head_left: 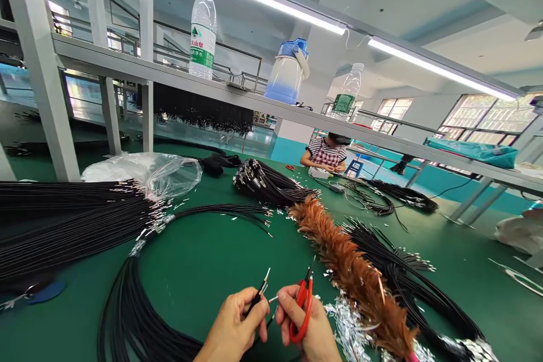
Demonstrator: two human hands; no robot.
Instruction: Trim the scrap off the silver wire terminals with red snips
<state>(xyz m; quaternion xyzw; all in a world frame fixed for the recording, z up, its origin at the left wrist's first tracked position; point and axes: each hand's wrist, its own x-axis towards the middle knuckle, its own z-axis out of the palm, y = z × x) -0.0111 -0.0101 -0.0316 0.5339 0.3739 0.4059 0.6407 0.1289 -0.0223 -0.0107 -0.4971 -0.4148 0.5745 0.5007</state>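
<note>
So the left hand (237,322) is closed up snug, thumb and fingers clamped on a black cable (255,298) with its pale stripped ends poking out. The right hand (316,328) is wrapped around red scissors (301,295), blades pointing up and away, while its thumb and forefinger seem to pinch a thin pale wire end (274,299) (bit small, can't tell how firmly). Hands sit close together but not touching, low over the green desk (199,263). Silver scraps (348,322) and a brown feather duster (345,257) lie just right of them, a curved cable bundle (138,300) to the left.
</note>
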